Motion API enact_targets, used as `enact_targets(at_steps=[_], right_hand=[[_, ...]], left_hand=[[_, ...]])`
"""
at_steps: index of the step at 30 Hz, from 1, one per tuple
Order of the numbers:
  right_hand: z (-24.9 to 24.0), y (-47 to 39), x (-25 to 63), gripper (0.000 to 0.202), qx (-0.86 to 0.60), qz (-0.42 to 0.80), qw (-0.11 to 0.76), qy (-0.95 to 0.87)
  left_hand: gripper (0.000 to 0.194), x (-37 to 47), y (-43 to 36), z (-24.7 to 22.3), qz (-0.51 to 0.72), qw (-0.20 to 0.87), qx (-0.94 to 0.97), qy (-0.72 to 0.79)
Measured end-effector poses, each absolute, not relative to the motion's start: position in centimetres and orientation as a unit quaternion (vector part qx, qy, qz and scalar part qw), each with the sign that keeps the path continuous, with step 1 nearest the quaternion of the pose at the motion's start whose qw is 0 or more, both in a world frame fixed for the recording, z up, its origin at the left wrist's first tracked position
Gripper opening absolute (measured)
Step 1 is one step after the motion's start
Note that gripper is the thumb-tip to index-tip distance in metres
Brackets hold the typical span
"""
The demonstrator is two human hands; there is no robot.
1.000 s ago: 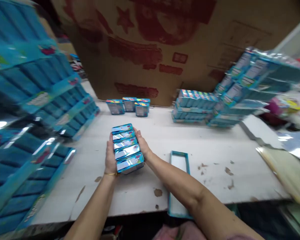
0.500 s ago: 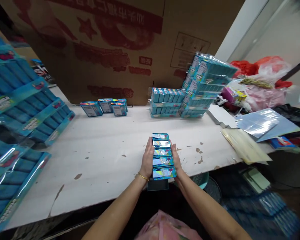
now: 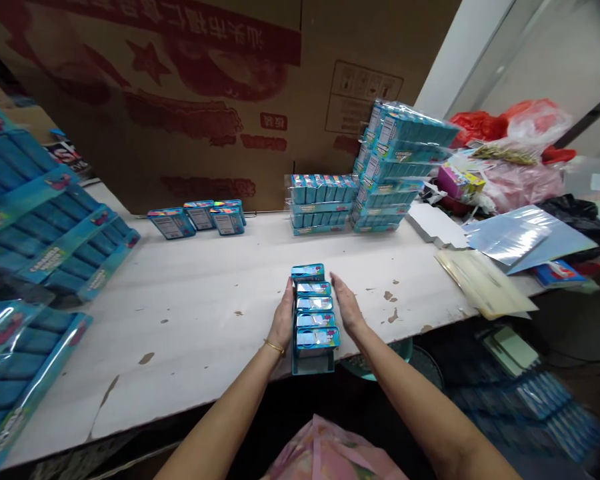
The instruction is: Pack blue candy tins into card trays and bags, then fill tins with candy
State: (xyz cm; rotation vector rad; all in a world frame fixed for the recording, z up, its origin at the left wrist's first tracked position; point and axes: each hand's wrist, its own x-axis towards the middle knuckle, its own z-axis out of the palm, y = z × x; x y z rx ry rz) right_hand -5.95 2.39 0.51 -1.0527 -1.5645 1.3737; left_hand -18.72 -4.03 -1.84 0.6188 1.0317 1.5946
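Note:
A row of several small blue candy tins [image 3: 314,320] stands on edge in a shallow blue display tray [image 3: 313,363] at the front edge of the table. The tin farthest from me [image 3: 308,272] sits slightly left of the others and tilts. My left hand [image 3: 283,319] lies flat along the row's left side, fingers stretched forward and close against the tins. To the right, my right hand [image 3: 347,305] is a little apart from the row, with its fingers extended and nothing in them. The near end of the tray shows bare.
Loose tins [image 3: 195,217] stand at the back by a large cardboard box [image 3: 205,153]. Wrapped packs [image 3: 400,167] are stacked back right, and taller stacks [image 3: 55,253] fill the left. Plastic sheets [image 3: 485,283] and bags [image 3: 520,133] lie right.
The tins have gone down from between my two pressing hands into the tray. My right hand has come away from them, and the farthest tin has shifted out of line.

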Motion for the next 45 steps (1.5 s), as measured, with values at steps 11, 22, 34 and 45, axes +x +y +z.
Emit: enact_targets(at_steps=[11,22,34,45], right_hand=[[2.9,4.5,-6.0,0.058,-0.252,0.267,0.096,-0.925],[3.8,-2.0,-4.9,0.081,-0.217,0.11,0.035,-0.969],[2.1,-2.0,-4.4,0.083,-0.193,0.084,0.056,-0.976],[1.1,-1.0,-4.7,0.085,-0.188,0.126,0.049,-0.973]], left_hand=[[0.06,-17.5,-10.6,-1.0,0.575,0.361,0.48,0.555],[0.071,-18.6,-9.2,-2.3,0.533,0.416,0.451,0.583],[0.058,-40.4,6.2,2.9,0.42,0.027,0.472,0.774],[0.042,-44.6,10.4,1.6,0.193,-0.087,0.429,0.878]])
